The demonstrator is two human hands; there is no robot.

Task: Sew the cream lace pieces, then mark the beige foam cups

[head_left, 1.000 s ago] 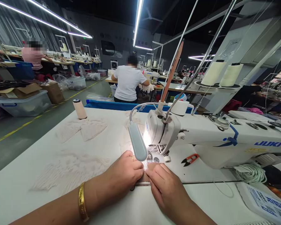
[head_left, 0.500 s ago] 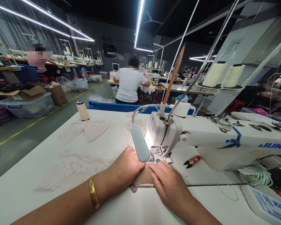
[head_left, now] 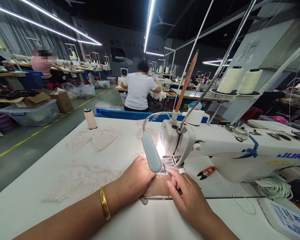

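A brown fabric piece with a pale lower edge lies under the front of the white sewing machine. My left hand grips the fabric's left side, its fingertips partly hidden behind the grey lamp. My right hand rests at the fabric's right side, index finger reaching toward the presser foot, thumb apart and other fingers curled. Loose threads show on the fabric between the hands. Pale lace pieces lie on the table to the left.
Red-handled snips lie right of the needle area. A thread cone stands at the table's back left. Coiled pale cord and a white box are at right. A person in a white shirt sits ahead.
My right hand has shifted slightly right and loosened, its index finger lifting toward the presser foot and uncovering more fabric. My left hand keeps its grip. The whole view has shifted slightly.
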